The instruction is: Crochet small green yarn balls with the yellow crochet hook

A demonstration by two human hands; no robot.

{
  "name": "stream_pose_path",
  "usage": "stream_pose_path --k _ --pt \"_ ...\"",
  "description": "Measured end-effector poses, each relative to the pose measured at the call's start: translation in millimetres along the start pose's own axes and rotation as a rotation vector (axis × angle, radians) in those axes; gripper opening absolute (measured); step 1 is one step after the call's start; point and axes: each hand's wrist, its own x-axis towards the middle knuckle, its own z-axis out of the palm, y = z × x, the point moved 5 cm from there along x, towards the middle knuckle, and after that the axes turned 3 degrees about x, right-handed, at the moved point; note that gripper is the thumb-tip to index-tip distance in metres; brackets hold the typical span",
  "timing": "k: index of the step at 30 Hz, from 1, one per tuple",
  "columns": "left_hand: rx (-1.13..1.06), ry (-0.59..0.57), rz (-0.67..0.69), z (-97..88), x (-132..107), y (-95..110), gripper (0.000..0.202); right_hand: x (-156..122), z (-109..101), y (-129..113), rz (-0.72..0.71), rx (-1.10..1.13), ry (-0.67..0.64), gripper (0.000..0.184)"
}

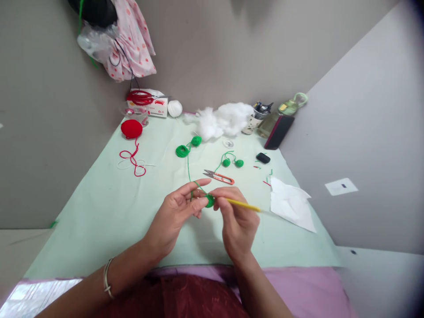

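Between finger and thumb, my left hand (179,207) pinches a small green crochet piece (210,201). Green yarn runs over its raised index finger and back to a green yarn ball (182,151) on the table. My right hand (240,216) is closed round a crochet hook with a yellow handle (243,204); the hook's tip is hidden at the green piece. Just beyond my hands lie orange-handled thread snips (219,176). Two small green crocheted balls (239,163) joined by yarn rest behind the snips, and another green ball (196,141) lies farther back.
White stuffing (225,120) is heaped at the back, beside a pen cup (253,121) and a leaning phone (280,132). A red yarn ball (131,129) with loose strands lies on the left. White paper (291,203) and a black case (263,158) lie right.
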Motion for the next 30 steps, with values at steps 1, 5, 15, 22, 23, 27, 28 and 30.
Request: stream_pose_path --k 1,5,15,22,23,27,28,30 --pt "-0.022 0.000 -0.016 -0.3 0 -1 0.039 -3 0 -2 -0.069 -0.079 0.000 0.024" --pt "-0.183 -0.065 -0.160 -1.9 3 -6 0.034 -5 -4 -4 -0.152 -0.133 0.034 0.026" --pt "-0.048 -0.112 -0.050 0.6 2 0 0.034 3 -3 20 0.287 0.293 -0.018 0.015" --pt "0.042 -0.052 -0.020 -6.4 0 6 0.035 5 -7 13 0.302 0.342 0.010 0.023" --pt "0.059 -0.031 0.002 -7.0 0 6 0.035 4 -8 9 0.251 0.263 0.005 0.022" --pt "0.136 0.068 0.105 -8.1 -2 5 0.038 -3 -3 -10 -0.146 -0.106 -0.075 0.027" --pt "0.134 0.084 0.115 -8.1 -2 4 0.041 -6 0 -13 -0.258 -0.191 -0.091 0.029" --pt "0.072 0.069 0.072 -7.1 -2 0 0.046 -11 4 -14 -0.376 -0.293 -0.084 0.032"
